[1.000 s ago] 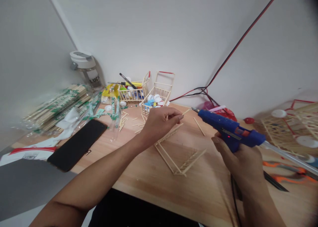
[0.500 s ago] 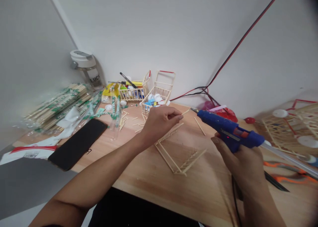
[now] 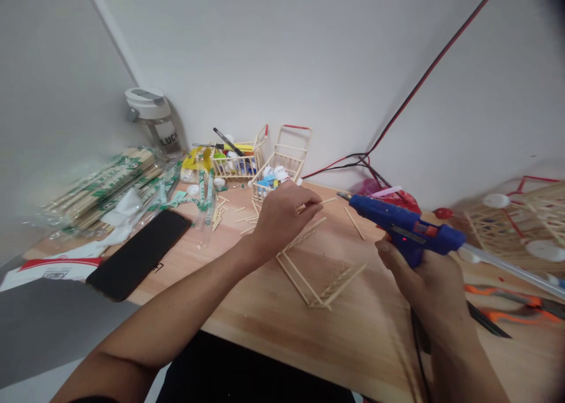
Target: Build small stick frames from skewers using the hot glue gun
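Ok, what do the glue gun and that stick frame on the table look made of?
The glue gun looks like glossy blue moulded plastic, going by its smooth, shiny shell. The frame looks like thin sticks of bare, pale wood, with a matte, unpainted surface.

A home craft corner: a wooden desk with a hot glue gun and stick models.

count: 2 hands, left hand, right hand. 1 hot glue gun, 1 glue stick. 1 phone, 1 lidded bottle. 2 stick baskets, left basket, right basket. 1 flat stick frame, 1 large stick frame. 1 pair of orange-handled scissors. wrapped stick bundles: overlapped, can't count.
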Available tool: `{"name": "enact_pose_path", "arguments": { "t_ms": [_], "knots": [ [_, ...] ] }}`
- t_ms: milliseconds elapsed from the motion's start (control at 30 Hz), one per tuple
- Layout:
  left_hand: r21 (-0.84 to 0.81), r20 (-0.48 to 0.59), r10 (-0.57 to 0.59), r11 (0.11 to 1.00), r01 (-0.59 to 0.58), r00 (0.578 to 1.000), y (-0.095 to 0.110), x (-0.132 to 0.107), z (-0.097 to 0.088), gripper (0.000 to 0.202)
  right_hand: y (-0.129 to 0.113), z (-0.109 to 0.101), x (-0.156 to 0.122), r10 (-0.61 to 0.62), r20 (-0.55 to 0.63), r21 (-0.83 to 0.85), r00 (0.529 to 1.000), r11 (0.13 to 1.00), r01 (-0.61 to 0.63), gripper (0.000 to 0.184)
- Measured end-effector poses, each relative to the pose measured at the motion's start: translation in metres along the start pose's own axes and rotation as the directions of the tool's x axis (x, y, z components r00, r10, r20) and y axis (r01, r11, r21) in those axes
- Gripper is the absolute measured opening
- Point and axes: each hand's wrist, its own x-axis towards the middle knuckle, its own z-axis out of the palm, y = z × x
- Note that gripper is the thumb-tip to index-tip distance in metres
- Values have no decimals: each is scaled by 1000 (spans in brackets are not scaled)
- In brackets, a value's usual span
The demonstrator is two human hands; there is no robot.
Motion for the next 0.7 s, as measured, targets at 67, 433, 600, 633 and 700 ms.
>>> {"name": "enact_pose_path", "arguments": {
  "t_ms": [67, 433, 600, 633, 700],
  "knots": [
    [8, -8, 16, 1000, -16, 1000, 0, 0, 0, 8, 0, 0, 1, 6, -5, -21, 1000, 1000, -7, 37],
    [-37, 29, 102, 994, -101, 994, -2, 3, -2, 7, -3, -6, 3, 172, 52, -3, 984, 985, -172, 42],
    [-359, 38, -27, 932, 38, 999, -3, 6, -5, 4, 2, -4, 1, 207, 87, 42, 974, 976, -211, 42],
    [-438, 46, -64, 895, 78, 997, -4, 7, -6, 4, 3, -4, 1, 228, 115, 86, 967, 967, -238, 42],
    [-565, 46, -133, 814, 136, 990, -5, 9, -7, 4, 5, -3, 0, 272, 188, 215, 944, 926, -310, 42]
  ]
}}
